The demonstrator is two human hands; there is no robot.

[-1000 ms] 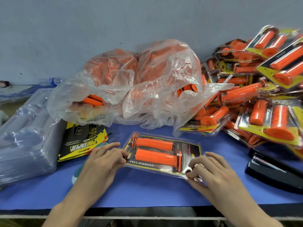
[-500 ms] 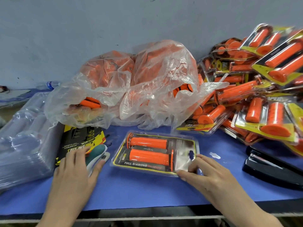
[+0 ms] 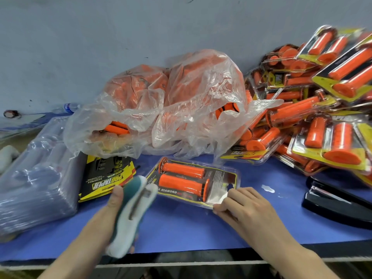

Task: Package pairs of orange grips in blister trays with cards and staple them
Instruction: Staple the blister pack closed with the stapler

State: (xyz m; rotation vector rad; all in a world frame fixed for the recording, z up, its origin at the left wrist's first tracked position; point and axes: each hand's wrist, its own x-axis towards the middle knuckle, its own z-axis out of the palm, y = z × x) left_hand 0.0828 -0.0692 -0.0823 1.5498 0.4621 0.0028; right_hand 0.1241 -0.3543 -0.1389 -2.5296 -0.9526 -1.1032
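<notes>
A clear blister tray (image 3: 231,176) lies on the blue table in front of me, holding two orange grips (image 3: 181,177) over a black and yellow card. My right hand (image 3: 247,208) presses flat on the tray's near right corner. My left hand (image 3: 114,206) is closed around a white and teal stapler (image 3: 131,210), lifted off the table with its nose close to the tray's left end.
Clear plastic bags of loose orange grips (image 3: 171,109) sit behind the tray. Finished packs (image 3: 322,117) are heaped at the right, with a black stapler (image 3: 338,202) below them. A pile of cards (image 3: 106,176) and stacked empty trays (image 3: 34,184) lie at the left.
My left hand left the tray, reached down to the white and teal stapler beside the cards, and has picked it up. My right hand has stayed on the tray's right corner.
</notes>
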